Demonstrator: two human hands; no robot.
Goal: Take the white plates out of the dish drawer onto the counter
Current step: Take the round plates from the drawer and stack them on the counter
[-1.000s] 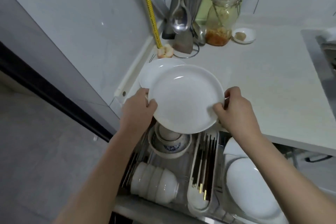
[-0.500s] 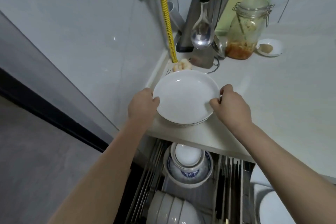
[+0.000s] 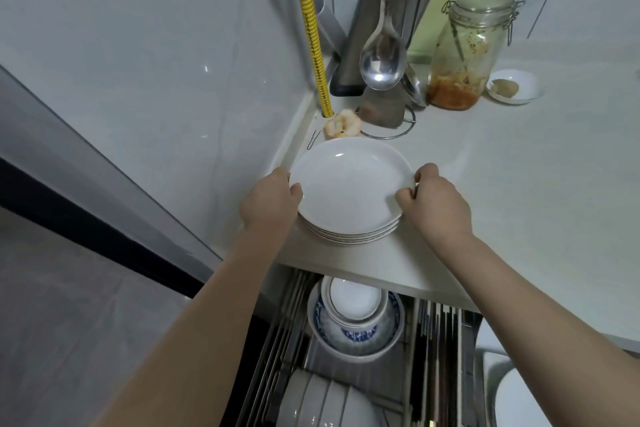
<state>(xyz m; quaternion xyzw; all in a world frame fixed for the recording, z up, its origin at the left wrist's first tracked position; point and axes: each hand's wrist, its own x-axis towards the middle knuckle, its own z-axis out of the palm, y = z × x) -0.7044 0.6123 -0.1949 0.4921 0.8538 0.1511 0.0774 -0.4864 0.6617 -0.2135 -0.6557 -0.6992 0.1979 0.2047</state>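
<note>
Setting a stack of white plates [image 3: 349,191] down on the tabletop [image 3: 519,184], near its front edge and just beside the left wall. Left hand [image 3: 268,203] gripping the stack's left rim, thumb lying over the top plate's edge; right hand [image 3: 434,201] gripping the right rim, fingers [image 3: 405,198] curled on the lip. Holding at opposite sides, likely for keeping the stack level and stopping plates sliding off each other. Stack looking seated on the surface or touching it, bottom contact hard telling. Landing close to the edge probably because of the short lift up from the dish drawer [image 3: 346,357] pulled open right below. Leaving bowls [image 3: 356,319] nested in the drawer, more bowls lying on their sides at the bottom, a utensil slot in the middle. Another white plate [image 3: 516,402] showing at the drawer's far right, so task likely not finished. Keeping clear of the utensil rack with ladle [image 3: 382,62], glass jar [image 3: 464,52] and small dish [image 3: 514,87] at the back. Next probably letting go, going back for the remaining plate.
</note>
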